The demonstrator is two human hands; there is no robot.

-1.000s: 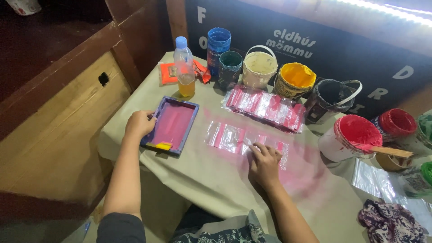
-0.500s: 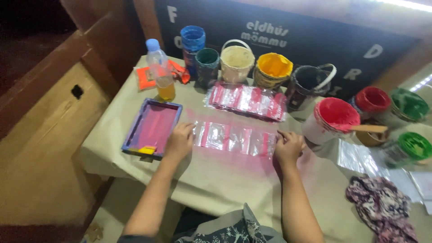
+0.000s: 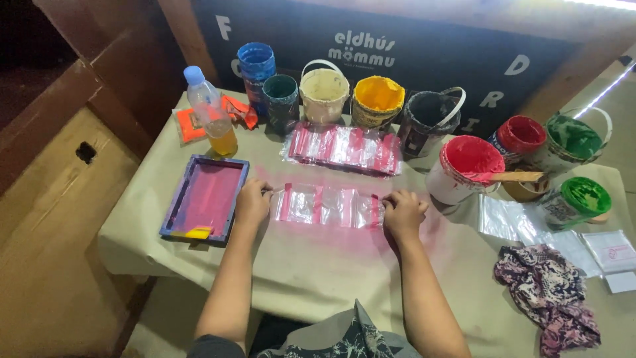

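Gripping: both hands pinch the opposite ends of one strip of clear plastic bags (image 3: 326, 205) lying flat on the worktop (image 3: 331, 278).
Water bottle (image 3: 211, 113): upright at the far left, amber liquid in its lower part; an orange packet (image 3: 191, 126) lies beside it.
Printing frame (image 3: 205, 199): purple-edged, pink mesh, flat on the worktop just left of the left hand; a yellow squeegee (image 3: 197, 232) rests at its near edge.
Left hand (image 3: 253, 201): closed, fingertips pinching the left end of the strip.
Strip of clear plastic bags: stretched between the two hands, pink bands across it, on a pink-stained patch of the worktop cover.
Stack of printed bags (image 3: 344, 147): lies beyond the strip, near the row of pots.
Right hand (image 3: 403, 212): closed, fingers curled on the right end of the strip.
Back row of pots: blue tub (image 3: 256, 63), dark green cup (image 3: 281, 93), cream bucket (image 3: 324, 89), yellow bucket (image 3: 377, 99), black bucket (image 3: 429, 119).
Red paint bucket (image 3: 467, 166): right of the strip, with a wooden stirrer (image 3: 513, 177) across its rim.
Far right: a second red pot (image 3: 520, 136), two green pots (image 3: 575, 136), loose plastic sheets (image 3: 510, 219) and a patterned cloth (image 3: 550, 295).
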